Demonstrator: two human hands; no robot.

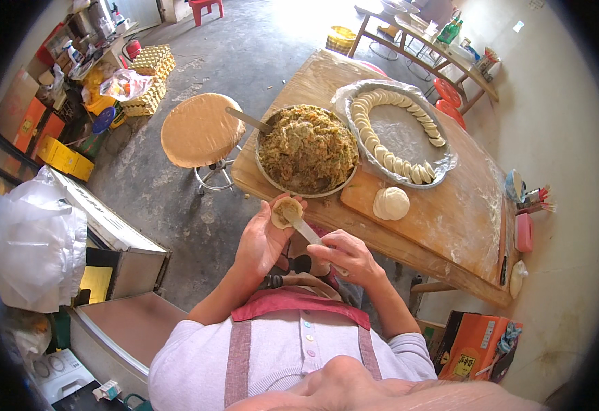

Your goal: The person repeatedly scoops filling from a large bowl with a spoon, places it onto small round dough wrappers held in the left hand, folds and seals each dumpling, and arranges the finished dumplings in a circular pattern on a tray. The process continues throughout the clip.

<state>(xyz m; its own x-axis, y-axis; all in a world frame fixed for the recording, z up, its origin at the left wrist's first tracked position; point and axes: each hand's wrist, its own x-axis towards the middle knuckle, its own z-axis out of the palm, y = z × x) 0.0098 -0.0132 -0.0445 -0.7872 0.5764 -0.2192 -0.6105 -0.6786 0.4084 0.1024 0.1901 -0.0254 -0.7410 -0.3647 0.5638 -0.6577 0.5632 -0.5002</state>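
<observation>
A round dough wrapper [279,218] with filling on it rests in my left hand [262,237], held by the palm and fingers. My right hand [344,254] grips a flat spatula [307,232], its blade tip on the filling. Just beyond my hands stands a large round basin heaped with chopped filling [307,149]; a second metal utensil [248,120] leans in it. To its right, a round tray [400,134] lined with plastic film carries a curved row of folded dumplings [363,123]. A stack of dough wrappers [391,203] sits on the wooden board nearer me.
The wooden table [325,69] has a floury board [433,226] on it. A round stool [203,130] stands left of the table. Egg trays [150,72] are piled farther left. A bowl [514,186] and chopstick holder [535,199] stand by the right wall.
</observation>
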